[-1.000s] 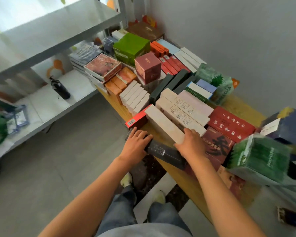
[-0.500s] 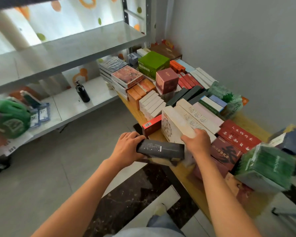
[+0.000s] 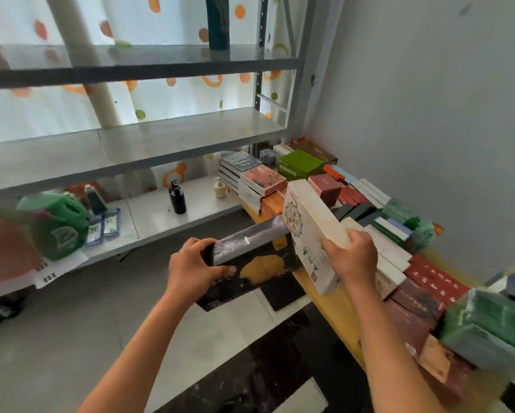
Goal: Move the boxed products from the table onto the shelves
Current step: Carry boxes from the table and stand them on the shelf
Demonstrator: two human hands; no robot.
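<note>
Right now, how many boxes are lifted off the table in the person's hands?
2: a long dark glossy box gripped by the left hand, and a long cream patterned box gripped by the right hand.

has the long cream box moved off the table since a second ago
Yes. The long cream box lay flat in the row on the table; now the right hand holds it lifted, tilted up toward the shelves.

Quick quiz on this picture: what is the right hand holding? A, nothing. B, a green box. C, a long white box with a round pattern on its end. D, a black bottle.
C: the right hand grips the long white box, lifted clear of the table, while the left hand holds a long black box.
</note>
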